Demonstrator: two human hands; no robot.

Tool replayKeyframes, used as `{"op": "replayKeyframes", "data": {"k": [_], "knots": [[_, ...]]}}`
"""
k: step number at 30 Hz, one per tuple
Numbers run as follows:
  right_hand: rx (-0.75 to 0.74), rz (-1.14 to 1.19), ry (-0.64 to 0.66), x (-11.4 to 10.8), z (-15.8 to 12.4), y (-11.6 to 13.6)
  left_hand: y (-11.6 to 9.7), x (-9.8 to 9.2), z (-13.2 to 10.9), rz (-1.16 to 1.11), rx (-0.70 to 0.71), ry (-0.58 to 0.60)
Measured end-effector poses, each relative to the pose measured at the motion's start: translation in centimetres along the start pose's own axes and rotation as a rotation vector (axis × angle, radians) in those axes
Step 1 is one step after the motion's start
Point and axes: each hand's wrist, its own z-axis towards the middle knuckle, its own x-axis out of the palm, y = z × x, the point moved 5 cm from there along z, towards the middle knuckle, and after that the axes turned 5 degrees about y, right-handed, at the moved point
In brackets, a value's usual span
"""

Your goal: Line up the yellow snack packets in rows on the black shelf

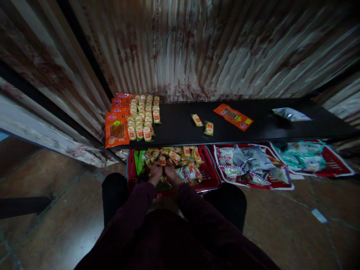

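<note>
Snack packets (180, 157) fill the red basket (212, 176) below the black shelf's (180, 125) front edge. The left hand (155, 170) and right hand (171, 171) dig among them; whether they clasp any, I cannot tell. Rows of small yellow packets (142, 116) already line the shelf's left end, while plenty lie unshelved.

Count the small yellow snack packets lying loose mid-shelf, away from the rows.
2. Both lie on the black shelf: one small yellow packet, and a second packet just right of it, nearer the front edge. None seems hidden there.
</note>
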Motion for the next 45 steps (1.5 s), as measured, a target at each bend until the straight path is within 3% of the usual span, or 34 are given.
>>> {"op": "replayKeyframes", "data": {"k": [14, 23, 30, 39, 45], "knots": [[0.019, 0.068, -0.064, 0.8, -2.5, 2.6, -1.0, 0.0, -1.5, -0.196, 0.091, 0.003], [-0.042, 0.064, -0.020, 0.6, -3.3, 3.4, -2.4, -1.2, -3.5, -0.165, 0.215, -0.044], [-0.061, 0.136, -0.059, 0.5, -3.9, 3.1, -2.1, -0.9, -3.7, -0.189, 0.200, -0.033], [-0.099, 0.125, -0.237, -0.1, -3.5, 2.9, -2.2, -0.9, -4.7, -0.541, 0.126, -0.009], [-0.102, 0.161, -0.271, -0.3, -3.4, 2.8, -1.9, -0.9, -5.4, -0.876, 0.014, 0.069]]}}
